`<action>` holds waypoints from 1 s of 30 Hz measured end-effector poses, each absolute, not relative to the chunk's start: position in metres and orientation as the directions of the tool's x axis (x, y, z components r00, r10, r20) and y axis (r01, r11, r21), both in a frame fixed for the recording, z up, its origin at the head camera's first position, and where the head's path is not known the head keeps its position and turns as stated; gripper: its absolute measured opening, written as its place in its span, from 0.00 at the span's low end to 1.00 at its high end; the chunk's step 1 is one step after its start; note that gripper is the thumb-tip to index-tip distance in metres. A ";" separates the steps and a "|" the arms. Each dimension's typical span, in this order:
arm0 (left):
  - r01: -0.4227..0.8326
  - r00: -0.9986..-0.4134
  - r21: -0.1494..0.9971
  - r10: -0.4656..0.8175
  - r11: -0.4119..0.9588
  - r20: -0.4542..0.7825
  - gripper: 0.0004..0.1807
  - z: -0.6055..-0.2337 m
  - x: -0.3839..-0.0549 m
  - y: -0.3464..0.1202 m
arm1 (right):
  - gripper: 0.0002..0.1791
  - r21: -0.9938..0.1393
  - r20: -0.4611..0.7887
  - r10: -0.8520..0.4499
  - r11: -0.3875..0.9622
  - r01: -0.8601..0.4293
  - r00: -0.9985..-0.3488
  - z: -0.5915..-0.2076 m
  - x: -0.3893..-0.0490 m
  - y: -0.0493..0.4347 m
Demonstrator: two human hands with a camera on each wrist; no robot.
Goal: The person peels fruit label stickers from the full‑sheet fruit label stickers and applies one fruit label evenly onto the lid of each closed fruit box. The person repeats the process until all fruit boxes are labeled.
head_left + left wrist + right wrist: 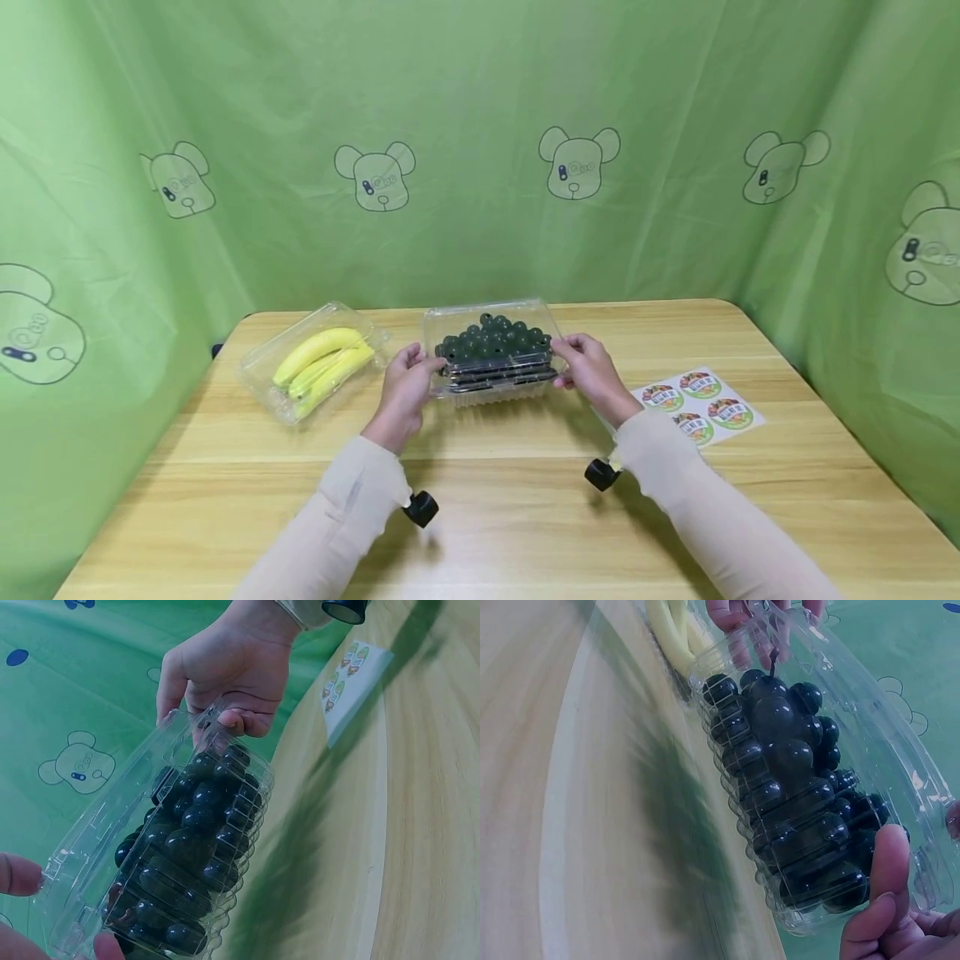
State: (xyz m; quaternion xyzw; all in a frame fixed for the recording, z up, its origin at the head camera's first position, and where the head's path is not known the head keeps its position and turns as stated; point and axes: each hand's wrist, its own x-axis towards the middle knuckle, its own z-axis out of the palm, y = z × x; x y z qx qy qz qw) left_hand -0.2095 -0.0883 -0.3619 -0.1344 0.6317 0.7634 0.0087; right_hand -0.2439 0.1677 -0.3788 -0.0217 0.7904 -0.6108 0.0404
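We've L hand (pixel 407 385) & R hand (pixel 592 372) clamped on opp. ends of clear box (pixel 498 396) of dk grapes (pixel 493 339), tilted, just above table (pixel 510 508), btwn boxed bananas (pixel 322 357) & sticker sheet (pixel 705 406).

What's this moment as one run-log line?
left hand: holds clear box, left end | right hand: holds right end | dark grapes: inside | bananas: second box, left | sticker sheet: right

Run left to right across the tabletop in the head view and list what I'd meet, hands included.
Clear plastic box of bananas → left hand → clear clamshell of dark grapes → right hand → sheet of round fruit stickers.
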 end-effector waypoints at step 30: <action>-0.181 -0.975 0.974 -0.105 -0.136 -0.195 0.37 -0.371 -0.193 -0.092 | 0.26 -0.952 -0.009 -0.099 0.306 -0.022 -0.995 -0.386 -0.218 0.177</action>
